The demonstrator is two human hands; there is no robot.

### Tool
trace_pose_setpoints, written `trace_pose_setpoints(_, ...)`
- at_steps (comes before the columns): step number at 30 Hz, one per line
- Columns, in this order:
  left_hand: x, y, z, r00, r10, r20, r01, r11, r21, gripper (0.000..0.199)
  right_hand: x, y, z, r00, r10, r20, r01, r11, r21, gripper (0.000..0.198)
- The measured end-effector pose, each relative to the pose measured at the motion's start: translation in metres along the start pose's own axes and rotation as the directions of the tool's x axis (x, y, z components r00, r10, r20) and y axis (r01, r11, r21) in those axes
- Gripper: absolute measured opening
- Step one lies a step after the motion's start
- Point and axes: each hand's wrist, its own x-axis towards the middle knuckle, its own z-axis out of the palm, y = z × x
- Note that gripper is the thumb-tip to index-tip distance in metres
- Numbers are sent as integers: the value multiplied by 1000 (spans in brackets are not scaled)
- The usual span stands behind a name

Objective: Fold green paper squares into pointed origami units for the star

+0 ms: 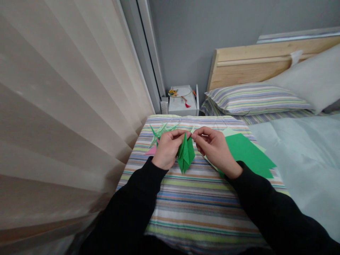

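Observation:
A folded green origami paper [186, 154] hangs point-down above a striped cloth, its layered flaps partly spread. My left hand [167, 148] pinches it near the top from the left side. On the other side my right hand [212, 147] has thumb and index finger pressed together at the paper's upper tip. Exactly what lies between those right fingertips is mostly hidden. Behind my left hand lie several folded light-green paper pieces [162, 130] and a bit of pink paper [151, 150]. Flat green paper sheets [248, 152] are fanned beside my right forearm, with paler sheets under them.
The striped cloth [196, 198] covers the surface before me. A pleated curtain [66, 106] hangs along the left. At the back stands a small white cabinet [183, 106] with a red-tasselled ornament on it. To the right is a bed with a striped pillow [260, 99] and wooden headboard [239, 71].

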Motion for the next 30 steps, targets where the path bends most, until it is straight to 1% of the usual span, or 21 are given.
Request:
trace_pose_setpoints(2,2,-4,-1,998,50,-36,-49,998,40,27,-1,0,0,999,-54,-5,53,996,-74,18)
trace_pose_setpoints(5,3,-6,-2,992,119,-38,-114,987,110,27,-2,0,-1,993,-115,32,118,980,-160,14)
trace_pose_setpoints(7,3,-5,-2,992,123,-13,-120,983,138,28,-2,0,-1,992,-115,49,121,981,-148,14)
trace_pose_setpoints(10,4,-6,-2,995,98,15,-99,983,154,27,-2,-2,-1,994,-93,57,98,990,-99,14)
trace_pose_setpoints(15,4,-7,-2,995,98,11,-98,983,157,23,-2,-5,0,995,-70,73,73,996,-48,11)
trace_pose_setpoints(18,0,-2,1,999,41,13,-42,997,70,24,0,-4,0,998,-54,38,54,998,-20,12)
trace_pose_setpoints(20,-3,3,2,997,-46,55,48,999,-25,25,1,-3,-1,999,-41,-9,41,999,6,14)
trace_pose_setpoints(23,-5,6,2,972,-191,134,205,974,-97,26,3,-2,-2,999,12,-53,-8,997,79,20)
trace_pose_setpoints(25,-5,6,1,953,-249,171,269,958,-99,29,3,-1,-2,997,48,-62,-40,992,118,23)
trace_pose_setpoints(27,-4,4,0,947,-259,190,282,954,-102,31,3,-1,-2,995,74,-68,-63,987,146,24)
trace_pose_setpoints(30,-4,2,-2,949,-245,199,271,956,-115,34,3,-2,-1,991,110,-69,-95,976,194,24)
